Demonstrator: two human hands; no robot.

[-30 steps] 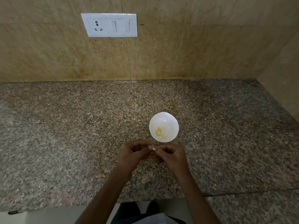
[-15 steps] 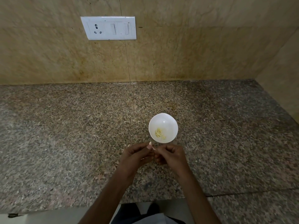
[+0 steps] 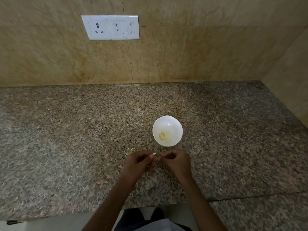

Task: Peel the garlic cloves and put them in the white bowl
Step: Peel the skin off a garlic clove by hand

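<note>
Head view: left hand (image 3: 140,164) has its fingers curled and pinches a garlic clove (image 3: 154,153) at the fingertips, pale tip poking out. Right hand (image 3: 177,162) is also curled and pinches a thin skin strip (image 3: 158,158) running to the clove; it is small and hard to make out. Both hands hover over the granite counter (image 3: 66,139), just in front of the white bowl (image 3: 174,125). Peeled cloves (image 3: 164,136) lie in the bowl. A skin fleck (image 3: 132,149) lies on the counter near the left hand. Versus half a second ago, the hands have drawn slightly apart and more clove shows; the bowl is unmoved.
</note>
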